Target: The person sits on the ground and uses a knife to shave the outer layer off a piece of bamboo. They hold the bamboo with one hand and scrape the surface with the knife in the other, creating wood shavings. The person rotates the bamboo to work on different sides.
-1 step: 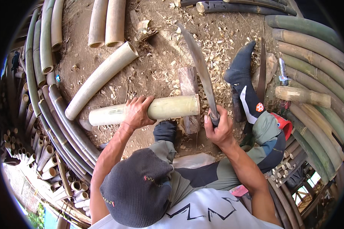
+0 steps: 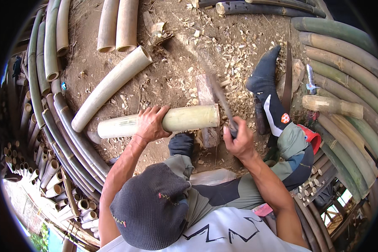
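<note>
My left hand [image 2: 153, 123] is wrapped over a pale bamboo section [image 2: 192, 117] and pins it down. The section lies crosswise, its right end resting over a rough wooden block [image 2: 206, 89] on the ground. In my right hand [image 2: 240, 140] is the dark handle of a machete [image 2: 222, 97]. Its long blade, smeared by motion, slants up and to the left just beyond the bamboo's right end. Whether the blade touches the bamboo, I cannot tell.
Another pale bamboo section [image 2: 113, 88] lies on the dirt, with two more at the far left. Wood chips [image 2: 237, 54] litter the ground. Stacked bamboo poles [image 2: 340, 54] line the right side. A wooden mallet-like piece [image 2: 334, 106] and my outstretched foot [image 2: 264, 71] are also there.
The machete has turned in my right hand, its blade now showing narrower and blurred. My right hand has shifted slightly. My left hand and the bamboo section stay put.
</note>
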A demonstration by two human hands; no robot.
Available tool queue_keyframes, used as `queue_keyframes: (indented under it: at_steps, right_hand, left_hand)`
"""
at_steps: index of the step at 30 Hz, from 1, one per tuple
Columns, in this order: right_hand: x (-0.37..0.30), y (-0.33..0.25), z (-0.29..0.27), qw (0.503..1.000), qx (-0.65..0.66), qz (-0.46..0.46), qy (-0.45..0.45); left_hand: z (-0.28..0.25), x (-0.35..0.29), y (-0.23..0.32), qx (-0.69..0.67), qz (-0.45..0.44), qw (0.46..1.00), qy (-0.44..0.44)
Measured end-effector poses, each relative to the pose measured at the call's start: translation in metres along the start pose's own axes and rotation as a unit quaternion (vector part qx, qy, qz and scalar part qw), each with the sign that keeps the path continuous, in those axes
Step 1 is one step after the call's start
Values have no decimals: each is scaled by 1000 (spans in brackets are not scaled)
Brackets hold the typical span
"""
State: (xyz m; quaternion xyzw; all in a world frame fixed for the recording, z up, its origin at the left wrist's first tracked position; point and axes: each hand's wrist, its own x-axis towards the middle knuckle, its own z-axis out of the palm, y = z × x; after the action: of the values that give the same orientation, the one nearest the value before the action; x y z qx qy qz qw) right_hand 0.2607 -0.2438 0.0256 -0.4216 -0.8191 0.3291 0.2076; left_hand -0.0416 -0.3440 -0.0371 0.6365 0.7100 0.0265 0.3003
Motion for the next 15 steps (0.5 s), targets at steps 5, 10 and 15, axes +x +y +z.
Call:
queue_keyframes:
  at_steps: [5,10,15]
  right_hand:
    - [6,5,-3,974,-15,175,-146]
    - [-3,-3,1,999,21,31,14]
    - [0,15,-9,957,-58,208,-196]
  left_hand:
    - [-1,1,0,0,-13,1000,-7]
    - [2,0,1,9,-17,1000,-18]
    - [4,-2,0,3,-11,1000,3]
